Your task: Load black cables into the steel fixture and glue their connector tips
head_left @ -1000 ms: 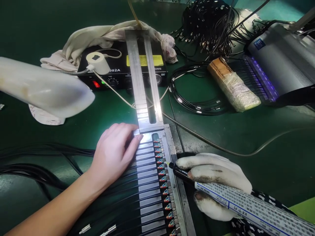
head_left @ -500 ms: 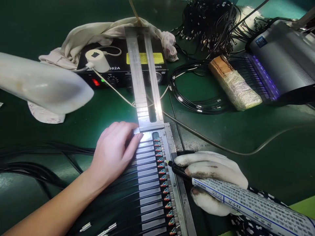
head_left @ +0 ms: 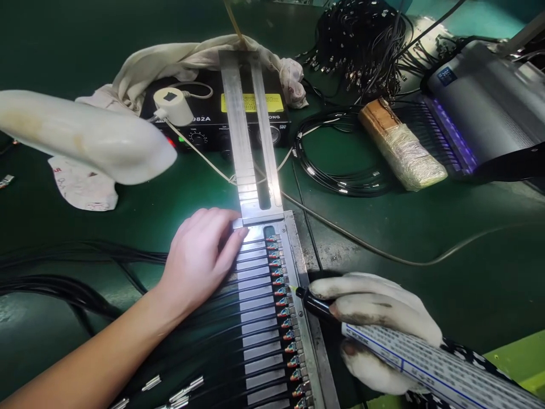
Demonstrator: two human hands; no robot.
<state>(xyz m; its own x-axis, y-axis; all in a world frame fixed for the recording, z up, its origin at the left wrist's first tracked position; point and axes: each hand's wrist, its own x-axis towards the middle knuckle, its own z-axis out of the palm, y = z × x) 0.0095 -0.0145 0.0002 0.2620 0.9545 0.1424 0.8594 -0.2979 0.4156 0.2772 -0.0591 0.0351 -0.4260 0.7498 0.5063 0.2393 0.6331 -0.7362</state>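
Note:
My bare left hand pinches the left edge of a metal fixture between thumb and fingers, near the hinged joint of its raised lid. Black cables lie side by side across the fixture, ending in a row of small connectors with coloured wires exposed. In a stained white glove, my right hand is wrapped round a white printed glue tube with a black nozzle. Its thin yellowish tip points left, close to a connector in the upper part of the row; whether it touches is unclear.
A white lamp-like arm juts in from the left. Behind the lid stands a black control box with a cloth over it. Coiled cables, a wrapped block and a machine glowing purple stand right.
My right hand has moved the glue tube slightly down and right, its tip now lower along the connector row. The left hand keeps its grip on the fixture. The view has shifted a little.

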